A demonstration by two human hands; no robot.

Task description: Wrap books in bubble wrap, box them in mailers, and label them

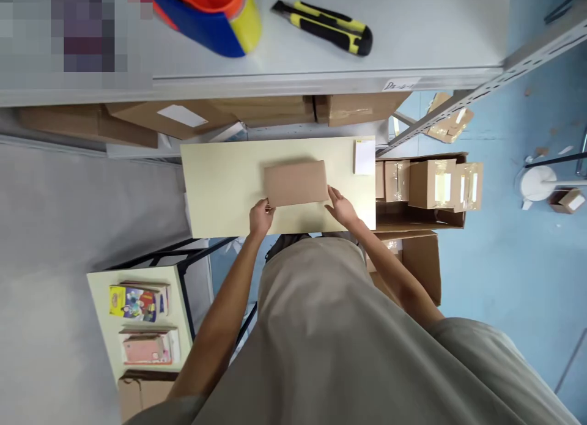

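A closed brown cardboard box lies flat on a pale cream tabletop in front of me. At its near left corner is my left hand, fingers curled in and closed on the edge. My right hand is at the right end of the box, fingers stretched out and thumb apart, with the fingertips at or very near its side. A stack of white labels or paper sits at the far right of the tabletop.
Above the tabletop, a grey shelf carries a yellow-black utility knife and a tape dispenser. Cardboard boxes line the level below. Right, an open carton holds several small boxes. Left, a side table bears colourful packages.
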